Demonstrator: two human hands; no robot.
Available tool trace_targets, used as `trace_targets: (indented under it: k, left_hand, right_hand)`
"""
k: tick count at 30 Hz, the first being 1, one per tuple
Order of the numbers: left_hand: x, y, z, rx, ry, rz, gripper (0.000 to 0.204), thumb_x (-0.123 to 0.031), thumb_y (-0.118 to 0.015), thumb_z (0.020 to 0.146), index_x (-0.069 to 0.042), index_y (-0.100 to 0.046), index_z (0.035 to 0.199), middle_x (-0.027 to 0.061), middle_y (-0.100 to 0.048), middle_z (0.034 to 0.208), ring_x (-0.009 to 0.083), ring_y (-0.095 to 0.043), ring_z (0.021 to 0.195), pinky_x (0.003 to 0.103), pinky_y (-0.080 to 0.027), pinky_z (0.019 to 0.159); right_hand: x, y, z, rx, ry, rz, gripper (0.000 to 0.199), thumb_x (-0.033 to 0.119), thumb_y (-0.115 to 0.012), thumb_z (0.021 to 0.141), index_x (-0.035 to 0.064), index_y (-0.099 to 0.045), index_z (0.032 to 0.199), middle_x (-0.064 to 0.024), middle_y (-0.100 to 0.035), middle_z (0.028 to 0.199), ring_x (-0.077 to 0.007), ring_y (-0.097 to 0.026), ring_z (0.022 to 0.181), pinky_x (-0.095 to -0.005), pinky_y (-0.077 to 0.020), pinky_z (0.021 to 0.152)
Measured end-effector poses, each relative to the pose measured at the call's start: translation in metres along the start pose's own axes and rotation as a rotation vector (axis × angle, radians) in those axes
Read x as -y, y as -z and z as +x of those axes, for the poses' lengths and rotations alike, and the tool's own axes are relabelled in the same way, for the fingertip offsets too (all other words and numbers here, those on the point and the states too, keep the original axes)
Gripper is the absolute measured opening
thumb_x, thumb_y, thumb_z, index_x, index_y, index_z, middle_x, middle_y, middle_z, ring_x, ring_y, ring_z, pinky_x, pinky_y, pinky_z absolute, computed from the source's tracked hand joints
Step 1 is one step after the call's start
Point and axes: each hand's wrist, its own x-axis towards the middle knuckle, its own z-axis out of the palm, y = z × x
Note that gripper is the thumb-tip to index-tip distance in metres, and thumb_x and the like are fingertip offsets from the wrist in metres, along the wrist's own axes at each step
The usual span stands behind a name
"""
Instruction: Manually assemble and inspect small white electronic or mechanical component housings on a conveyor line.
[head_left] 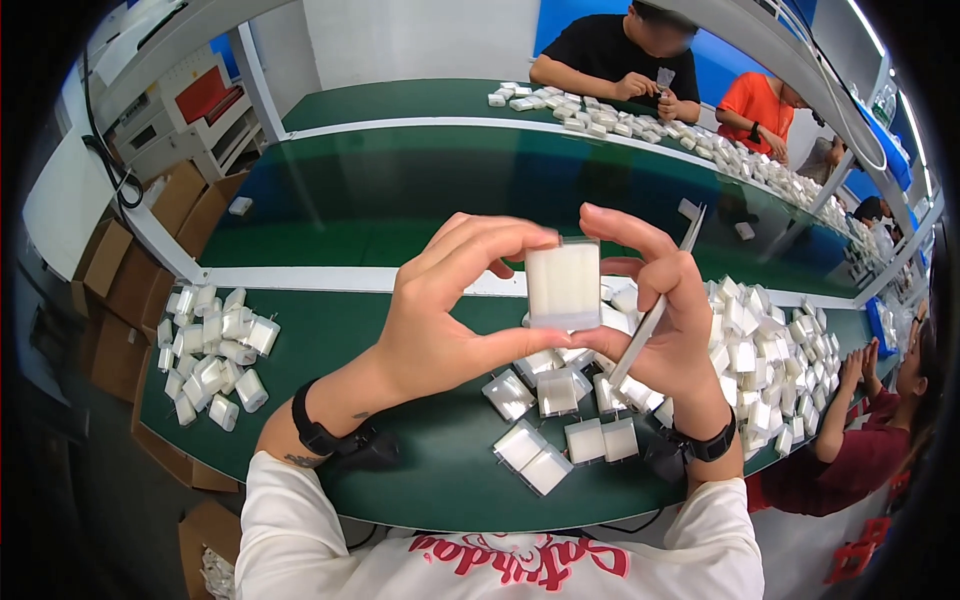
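Between both hands, above the green table, a small clear plastic box [563,285] with a white filling stands upright. My left hand [425,310] pinches it from the left, thumb at its lower edge and fingertips at the top. From the other side my right hand [675,310] grips the same box, its thumb at the bottom corner and the index finger raised over the top. Metal tweezers [693,230] are also tucked in my right hand, tips pointing up and away. Several similar boxes [558,390] lie on the table under my hands, partly hidden by them.
A pile of white boxes [765,360] covers the table's right; a smaller pile [215,350] lies left. Behind a white rail [380,280] runs a dark green belt [400,190] carrying a few boxes. People work across it and at the right. Cardboard cartons [125,270] stand left.
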Motion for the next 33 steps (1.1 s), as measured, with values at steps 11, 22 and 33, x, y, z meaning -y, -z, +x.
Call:
trace_targets:
  k: [11, 22, 33]
  left_hand:
    - [-0.003, -0.003, -0.014, 0.162, 0.475, -0.442, 0.074, -0.019, -0.087, 0.072, -0.007, -0.051, 0.136, 0.0031, -0.068, 0.085, 0.0096, -0.057, 0.071, 0.027, -0.048, 0.076]
    - [0.000, 0.000, -0.013, 0.114, -0.014, 0.128, 0.068, -0.018, -0.093, 0.062, -0.004, -0.062, 0.121, 0.0066, -0.069, 0.094, 0.0120, -0.060, 0.066, 0.024, -0.050, 0.064]
    - [0.008, 0.006, -0.010, 0.075, 0.011, 0.108, 0.056, -0.012, -0.089, 0.063, -0.002, -0.066, 0.113, 0.0067, -0.071, 0.085, 0.0123, -0.061, 0.065, 0.023, -0.051, 0.062]
  right_hand:
    - [-0.012, -0.009, -0.013, 0.018, 0.024, 0.104, 0.043, 0.003, -0.080, 0.078, 0.0074, -0.038, 0.085, -0.0249, -0.057, 0.128, -0.0191, -0.069, 0.090, -0.0282, -0.0557, 0.077]
    - [-0.011, -0.013, -0.016, -0.081, -0.197, 0.230, 0.043, -0.001, -0.079, 0.078, 0.0072, -0.038, 0.087, -0.0209, -0.058, 0.121, -0.0144, -0.066, 0.090, -0.0276, -0.0578, 0.075]
    - [-0.019, -0.014, -0.016, -0.006, 0.020, 0.066, 0.052, 0.013, -0.089, 0.069, 0.0081, -0.039, 0.083, -0.0236, -0.061, 0.123, -0.0237, -0.068, 0.097, -0.0341, -0.0608, 0.073]
